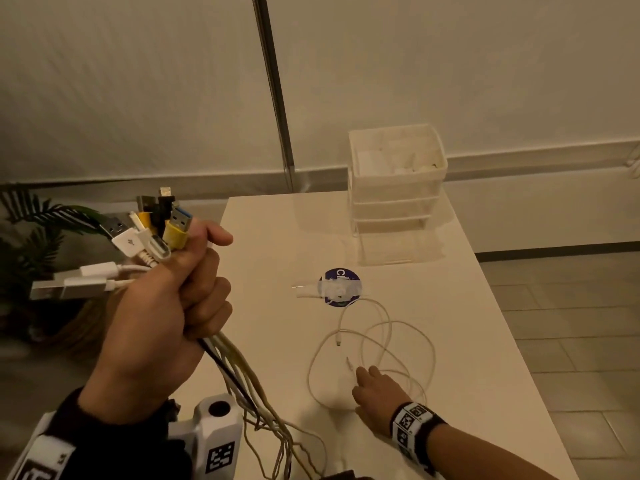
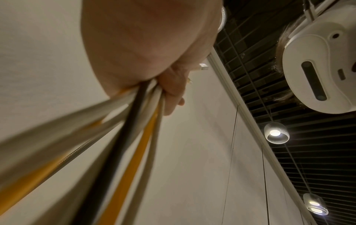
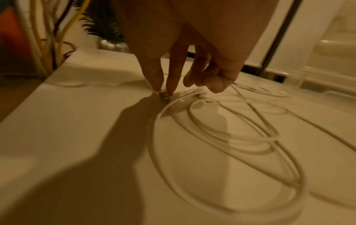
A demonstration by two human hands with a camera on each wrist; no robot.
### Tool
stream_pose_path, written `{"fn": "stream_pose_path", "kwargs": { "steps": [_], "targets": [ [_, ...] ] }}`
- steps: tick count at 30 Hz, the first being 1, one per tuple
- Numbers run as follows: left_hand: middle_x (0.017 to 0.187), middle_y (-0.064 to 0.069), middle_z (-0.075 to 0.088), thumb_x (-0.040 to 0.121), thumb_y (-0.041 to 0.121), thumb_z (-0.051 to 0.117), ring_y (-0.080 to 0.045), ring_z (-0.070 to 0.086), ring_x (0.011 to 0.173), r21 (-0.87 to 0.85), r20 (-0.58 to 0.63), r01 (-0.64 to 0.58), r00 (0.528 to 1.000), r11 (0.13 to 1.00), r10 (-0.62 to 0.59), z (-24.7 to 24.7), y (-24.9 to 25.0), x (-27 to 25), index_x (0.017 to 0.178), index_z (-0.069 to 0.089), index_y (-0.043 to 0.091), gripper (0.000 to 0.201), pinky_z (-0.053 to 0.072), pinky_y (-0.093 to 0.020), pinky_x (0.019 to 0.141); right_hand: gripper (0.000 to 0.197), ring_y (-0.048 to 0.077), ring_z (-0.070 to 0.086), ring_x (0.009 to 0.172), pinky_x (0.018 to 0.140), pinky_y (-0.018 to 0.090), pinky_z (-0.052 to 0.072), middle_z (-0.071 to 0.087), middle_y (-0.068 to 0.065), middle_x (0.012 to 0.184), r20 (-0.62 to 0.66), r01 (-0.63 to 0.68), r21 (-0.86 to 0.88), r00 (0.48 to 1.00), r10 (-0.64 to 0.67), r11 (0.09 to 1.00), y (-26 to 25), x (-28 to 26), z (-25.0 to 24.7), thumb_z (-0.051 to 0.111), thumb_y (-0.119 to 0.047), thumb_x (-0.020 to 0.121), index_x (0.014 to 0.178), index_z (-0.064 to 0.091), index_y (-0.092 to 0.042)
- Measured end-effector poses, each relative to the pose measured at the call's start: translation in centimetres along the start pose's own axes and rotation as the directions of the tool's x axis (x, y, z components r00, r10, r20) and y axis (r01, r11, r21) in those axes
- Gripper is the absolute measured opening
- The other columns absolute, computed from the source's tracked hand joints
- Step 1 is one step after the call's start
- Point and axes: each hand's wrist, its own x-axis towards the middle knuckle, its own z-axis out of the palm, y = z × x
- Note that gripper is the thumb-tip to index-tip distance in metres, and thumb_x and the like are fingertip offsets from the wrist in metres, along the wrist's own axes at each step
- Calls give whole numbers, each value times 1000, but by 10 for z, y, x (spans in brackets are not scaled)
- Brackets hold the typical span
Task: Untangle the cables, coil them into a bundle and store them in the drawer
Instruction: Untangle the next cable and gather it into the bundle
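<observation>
My left hand (image 1: 166, 306) is raised at the table's left edge and grips a bundle of cables (image 1: 242, 375). Their white, yellow, black and blue USB plugs (image 1: 149, 233) stick out above the fist, and the cords hang down below it. The left wrist view shows the left hand (image 2: 146, 45) closed round the cords (image 2: 134, 121). A loose white cable (image 1: 398, 327) lies in loops on the table. My right hand (image 1: 375, 393) is lowered onto it, fingers extended. In the right wrist view two fingertips (image 3: 171, 86) touch its small end plug (image 3: 163, 95); the thumb stays apart.
A translucent white drawer unit (image 1: 394, 195) stands at the back of the white table (image 1: 277, 237), its drawers pushed in. A round blue sticker (image 1: 339, 287) with a taped white piece lies mid-table. A potted plant (image 1: 34, 230) stands left of the table.
</observation>
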Motion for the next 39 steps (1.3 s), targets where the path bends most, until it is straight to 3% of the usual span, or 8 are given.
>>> {"fn": "stream_pose_path", "kwargs": {
  "steps": [6,9,14,20,23,28,33,39],
  "targets": [
    [47,8,21,88,34,48,-10,5,42,-23,31,9,999,1000,-8,3,-6,12,78,62,20,23,7,-21,38,31,37,43,118,91,49,43,42,18,132,55,18,15,998,-19,1000,-8,-4,4,53,-21,93,119,50,-5],
    [47,9,22,83,36,53,-4,14,37,-22,45,27,999,999,-26,4,-5,17,77,64,20,21,8,-21,38,19,30,55,102,84,38,44,56,10,111,83,-170,348,985,150,922,-4,-5,-19,47,-23,92,109,47,-16],
    [50,6,21,87,36,50,-5,15,38,-11,71,56,996,998,-55,2,-5,30,83,64,18,23,10,-19,38,11,18,61,62,57,30,49,60,4,71,8,-143,938,920,391,317,16,-7,-103,64,-4,81,80,56,-11],
    [54,5,19,89,39,49,-5,15,41,14,131,118,984,993,-119,9,-13,52,96,69,20,29,14,-15,36,8,29,67,78,76,43,52,67,17,83,-281,406,859,883,375,-313,-13,-28,-235,49,-16,93,92,47,-8],
    [59,1,19,86,43,51,-7,15,45,23,157,151,976,988,-153,15,-15,57,108,71,22,36,13,-18,39,20,21,47,49,57,39,46,53,10,64,-425,509,843,829,363,-176,-49,-33,-281,48,-22,93,105,55,-8],
    [73,0,40,80,51,57,-7,26,48,46,163,165,972,985,-171,18,-19,58,109,67,18,45,16,-20,41,45,20,48,64,60,29,47,63,8,83,-573,599,800,750,330,29,-95,-43,-322,43,4,96,108,69,-30],
    [67,1,38,78,55,57,-5,28,50,-37,287,168,946,985,-150,19,-21,50,122,66,33,51,18,-18,42,15,23,65,64,59,28,56,71,16,78,-555,622,783,678,483,27,-111,-40,-331,57,3,89,100,56,-8],
    [54,4,46,81,43,65,-8,29,47,10,71,153,986,988,-154,21,-31,47,80,72,19,26,21,-22,44,11,23,73,82,75,36,61,75,8,88,-559,583,803,664,497,124,-114,-36,-324,66,3,82,90,64,-2]
  ]
}}
